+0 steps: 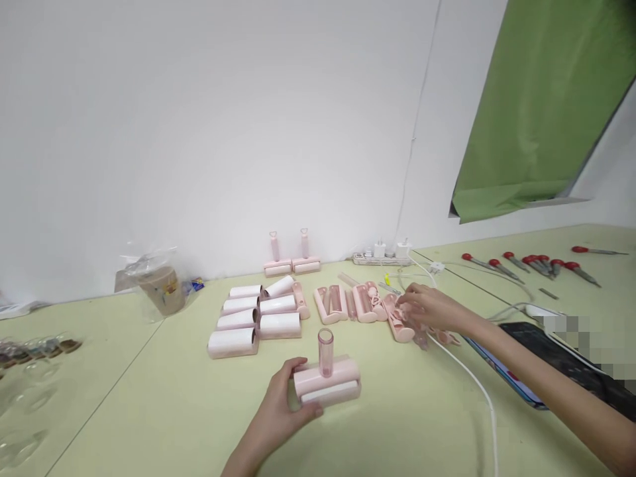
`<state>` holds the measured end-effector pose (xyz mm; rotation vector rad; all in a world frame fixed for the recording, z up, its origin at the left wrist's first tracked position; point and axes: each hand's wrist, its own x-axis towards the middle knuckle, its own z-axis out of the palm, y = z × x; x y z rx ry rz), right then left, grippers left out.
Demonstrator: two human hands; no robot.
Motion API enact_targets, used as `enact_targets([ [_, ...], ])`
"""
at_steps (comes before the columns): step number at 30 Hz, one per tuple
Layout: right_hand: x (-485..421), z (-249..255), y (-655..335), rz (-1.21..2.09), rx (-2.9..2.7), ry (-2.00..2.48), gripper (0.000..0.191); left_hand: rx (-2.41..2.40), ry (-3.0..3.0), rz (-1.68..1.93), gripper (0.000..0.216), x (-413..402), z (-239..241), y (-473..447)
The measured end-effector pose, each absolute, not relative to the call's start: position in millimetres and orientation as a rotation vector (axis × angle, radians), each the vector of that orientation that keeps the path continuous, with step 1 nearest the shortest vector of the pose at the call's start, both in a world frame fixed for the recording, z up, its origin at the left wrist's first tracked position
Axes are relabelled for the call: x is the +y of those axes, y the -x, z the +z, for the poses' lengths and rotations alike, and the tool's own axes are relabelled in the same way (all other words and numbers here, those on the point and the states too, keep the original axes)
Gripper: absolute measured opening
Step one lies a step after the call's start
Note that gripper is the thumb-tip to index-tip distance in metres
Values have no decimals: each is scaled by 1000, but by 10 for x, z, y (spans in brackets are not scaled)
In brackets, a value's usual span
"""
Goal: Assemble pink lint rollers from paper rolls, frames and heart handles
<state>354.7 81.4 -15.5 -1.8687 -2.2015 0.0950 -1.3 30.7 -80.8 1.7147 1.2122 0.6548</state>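
Note:
My left hand (281, 404) grips the left end of a pink lint roller (328, 383) that stands on the pale green table (149, 411), its clear pink handle stub pointing up. My right hand (431, 308) reaches out over a heap of pink roller parts (377, 306), fingers curled around small pink pieces. Several white paper rolls (256, 317) lie in rows to the left of that heap. Two assembled pink rollers (292, 262) stand against the wall.
A white cable (477, 384) runs under my right arm beside a tablet (517, 377). A power strip with chargers (382, 255) sits by the wall. Several red-handled screwdrivers (531, 265) lie at the far right. A plastic bag with a cup (159, 285) is at left.

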Motion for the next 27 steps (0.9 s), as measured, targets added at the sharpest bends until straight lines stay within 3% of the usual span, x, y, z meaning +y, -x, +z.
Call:
enact_targets([
  [4,948,-300,-3537,155,-2168,1803,16,1200,-1667,790,88,310,-709,0],
  [8,979,-267,-3524,257,-2047,1679,26,1053,-1716,1054,66,383,-451,-146],
  [12,936,-104,-3305,478,-1899,1506,36,810,-1710,1103,62,515,-257,-430],
  [16,863,19,-2772,710,-1804,1265,40,592,-1518,1058,29,598,-323,-687],
  [21,672,68,-2128,871,-1761,1035,29,565,-1374,1067,39,626,-492,-785],
  [27,457,48,-1932,839,-1849,907,15,553,-1413,1092,41,619,-474,-784],
])
